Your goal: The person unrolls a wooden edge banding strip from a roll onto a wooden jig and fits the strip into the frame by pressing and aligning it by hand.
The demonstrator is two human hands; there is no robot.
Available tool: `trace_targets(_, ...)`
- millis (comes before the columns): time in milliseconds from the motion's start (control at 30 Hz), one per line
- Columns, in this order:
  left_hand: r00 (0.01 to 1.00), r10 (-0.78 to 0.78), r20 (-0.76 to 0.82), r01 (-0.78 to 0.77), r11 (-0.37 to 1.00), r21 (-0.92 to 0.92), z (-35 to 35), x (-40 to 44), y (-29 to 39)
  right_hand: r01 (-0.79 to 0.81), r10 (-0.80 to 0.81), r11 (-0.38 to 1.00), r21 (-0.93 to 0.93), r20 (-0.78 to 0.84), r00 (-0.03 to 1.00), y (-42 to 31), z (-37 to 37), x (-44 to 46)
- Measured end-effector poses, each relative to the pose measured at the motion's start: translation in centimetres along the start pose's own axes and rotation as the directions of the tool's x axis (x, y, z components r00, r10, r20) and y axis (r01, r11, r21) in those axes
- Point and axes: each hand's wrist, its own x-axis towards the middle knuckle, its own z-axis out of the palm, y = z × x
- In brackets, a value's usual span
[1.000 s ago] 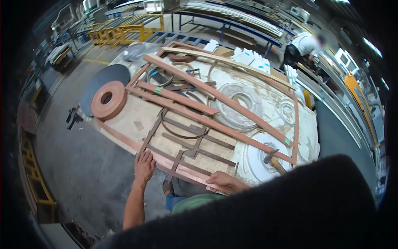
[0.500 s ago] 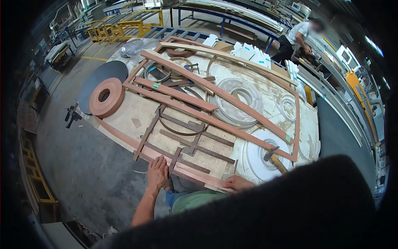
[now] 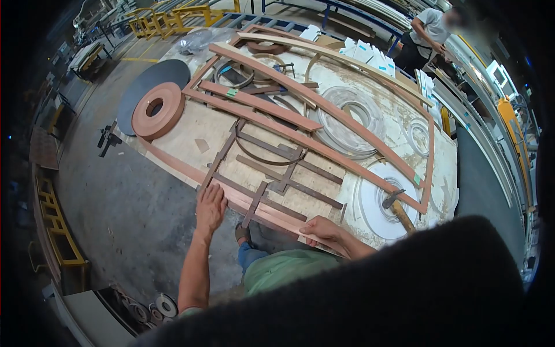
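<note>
A reddish-brown strip of edge banding (image 3: 179, 166) runs along the table's near edge from a large roll (image 3: 172, 120) at the left. My left hand (image 3: 211, 209) lies on this strip, fingers stretched out and flat. Farther right, my right hand (image 3: 324, 229) has its fingers closed around the strip, thumb on top. Between the hands, a dark brown wooden strip (image 3: 254, 204) crosses the banding. Other dark strips (image 3: 315, 194) lie on the board just beyond, with a curved dark band (image 3: 260, 160) over them.
A long reddish frame (image 3: 370, 173) spans the table. A hammer (image 3: 399, 211) rests on a white roll (image 3: 370, 202), near a clear-wrapped roll (image 3: 332, 130). Clamps (image 3: 284, 69) lie farther back. A co-worker (image 3: 428, 34) stands at a machine at the upper right.
The view has shifted, so the table sits higher and more to the right. My right hand has moved left along the strip, closer to my left hand, and shows more fully.
</note>
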Motion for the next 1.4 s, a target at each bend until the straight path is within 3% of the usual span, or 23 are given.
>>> trace_targets(600, 0.996, 0.006, 0.089, 0.006, 0.990, -0.143, 0.7, -1.5, 5.6, 0.026, -0.026, 0.994, -0.110, -0.001, 1.000, 5.6, -3.8, -5.8)
trace_targets(700, 0.996, 0.020, 0.086, -0.009, 0.991, -0.131, 0.6, -1.3, 5.5, 0.246, -0.257, 0.866, -0.436, 0.035, 0.966, 4.2, -4.0, -3.8)
trace_targets(800, 0.992, 0.054, 0.115, -0.038, 0.990, -0.135, 0.1, -1.1, 5.0, 0.111, -0.109, 0.992, -0.059, 0.032, 0.994, -1.3, -0.3, -2.7)
trace_targets(900, 0.992, 0.037, 0.120, -0.026, 0.995, -0.097, -0.1, -0.4, 1.8, -0.049, 0.049, 0.998, -0.036, -0.004, 0.999, -2.4, 0.6, -0.6)
trace_targets(1033, 0.995, -0.053, 0.082, 0.052, 0.999, 0.011, -0.9, 0.8, -1.7, -0.039, 0.039, 0.999, 0.022, -0.012, 0.999, -1.7, 0.6, -0.8)
trace_targets(1400, 0.998, -0.047, 0.053, 0.052, 0.993, -0.102, 1.2, -1.0, 3.4, -0.051, 0.050, 0.997, -0.054, -0.023, 0.998, 2.3, -1.8, -4.9)
